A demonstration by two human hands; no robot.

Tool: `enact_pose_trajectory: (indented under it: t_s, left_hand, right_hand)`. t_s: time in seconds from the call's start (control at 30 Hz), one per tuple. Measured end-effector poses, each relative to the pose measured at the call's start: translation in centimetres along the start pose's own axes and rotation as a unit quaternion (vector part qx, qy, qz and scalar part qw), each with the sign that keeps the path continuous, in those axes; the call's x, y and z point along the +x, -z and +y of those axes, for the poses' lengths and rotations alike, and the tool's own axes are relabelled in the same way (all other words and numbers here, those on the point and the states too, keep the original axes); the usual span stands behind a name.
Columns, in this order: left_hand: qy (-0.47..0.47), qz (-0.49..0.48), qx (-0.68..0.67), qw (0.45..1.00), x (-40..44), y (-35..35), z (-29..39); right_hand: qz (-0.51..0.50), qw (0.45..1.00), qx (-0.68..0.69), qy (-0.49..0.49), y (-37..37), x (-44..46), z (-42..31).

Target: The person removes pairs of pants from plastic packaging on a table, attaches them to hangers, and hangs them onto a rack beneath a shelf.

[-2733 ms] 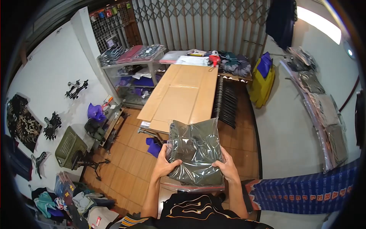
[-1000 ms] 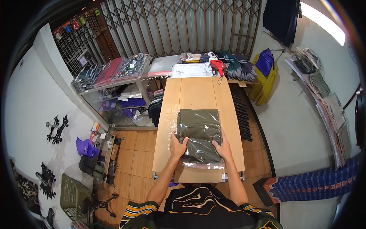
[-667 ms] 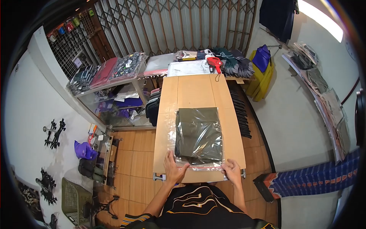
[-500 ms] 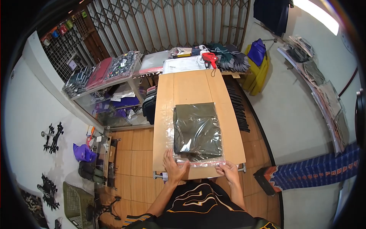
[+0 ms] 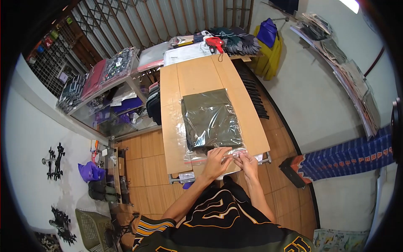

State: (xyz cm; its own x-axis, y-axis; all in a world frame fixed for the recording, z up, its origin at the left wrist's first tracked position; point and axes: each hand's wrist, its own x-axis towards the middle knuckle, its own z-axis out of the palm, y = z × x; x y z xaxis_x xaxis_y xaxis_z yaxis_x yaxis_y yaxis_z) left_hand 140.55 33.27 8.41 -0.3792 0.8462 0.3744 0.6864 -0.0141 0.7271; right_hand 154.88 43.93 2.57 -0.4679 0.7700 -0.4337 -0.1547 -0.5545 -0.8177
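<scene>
A folded dark olive garment (image 5: pixel 210 115) lies flat inside a clear plastic bag (image 5: pixel 178 130) on the tan tabletop. Along the near edge of the bag runs a red-lined strip (image 5: pixel 195 161). My left hand (image 5: pixel 216 163) is at this edge, right of its middle, fingers bent and closed on the plastic. Close beside it, my right hand (image 5: pixel 247 164) pinches the same edge near the bag's right corner. The exact fold of plastic between the fingertips is too small to make out.
At the table's far end are papers (image 5: pixel 187 53), a red tag gun (image 5: pixel 215 43) and stacked dark garments (image 5: pixel 239 42). A glass case (image 5: pixel 107 105) with bagged clothes stands left. Dark hanging items (image 5: pixel 254 92) line the table's right side.
My left hand has moved right along the bag's near edge, from the left corner to beside my right hand. The head view has shifted, so the scene sits higher and further left.
</scene>
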Motion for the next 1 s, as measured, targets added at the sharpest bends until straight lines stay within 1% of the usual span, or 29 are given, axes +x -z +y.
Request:
enact_pose_trajectory:
  t_s: [0.13,0.23,0.27,0.37,0.4,0.5,0.6,0.7,0.73,0.83,0.93,1.0]
  left_hand:
    - [0.007,-0.045,-0.026,0.999,0.6,-0.8,-0.1]
    - [0.027,-0.08,-0.029,0.996,1.3,-1.5,-0.4]
    - [0.014,-0.063,-0.018,0.998,1.6,-1.8,-0.5]
    - [0.014,-0.068,-0.034,0.997,2.2,-2.0,-0.9]
    - [0.033,-0.07,-0.084,0.993,2.4,-2.3,-1.3]
    - [0.049,-0.093,-0.107,0.989,2.9,-1.8,-1.1]
    - [0.077,-0.096,-0.141,0.982,2.9,-2.4,-2.2]
    - [0.101,-0.121,-0.16,0.974,3.3,-2.3,-2.9]
    - [0.123,-0.128,-0.184,0.967,3.4,-2.3,-3.0]
    - [0.146,-0.158,-0.19,0.958,4.1,-2.0,-3.1]
    - [0.166,-0.12,-0.184,0.961,4.7,-1.4,-1.5]
    - [0.113,-0.103,-0.157,0.976,4.5,-2.1,-1.4]
  right_hand:
    - [0.009,1.0,0.002,0.03,-0.8,-0.3,0.1]
    - [0.024,0.998,-0.028,0.05,-1.1,0.0,0.6]
    - [0.03,0.997,-0.038,0.053,-1.1,0.1,0.7]
    - [0.041,0.996,-0.054,0.064,-1.3,0.0,0.8]
    - [0.039,0.996,-0.05,0.068,-1.4,-0.1,0.8]
    - [0.037,0.995,-0.056,0.079,-1.6,-0.3,0.8]
    - [0.023,0.993,-0.068,0.09,-1.1,0.0,1.3]
    - [0.005,0.993,-0.072,0.097,-0.9,0.1,1.3]
    - [-0.002,0.992,-0.076,0.101,-0.7,0.1,1.3]
    - [-0.014,0.991,-0.076,0.109,-0.5,0.0,1.3]
    - [-0.019,0.988,-0.098,0.115,-0.2,0.0,1.2]
    - [-0.021,0.987,-0.108,0.117,-0.2,0.2,1.2]
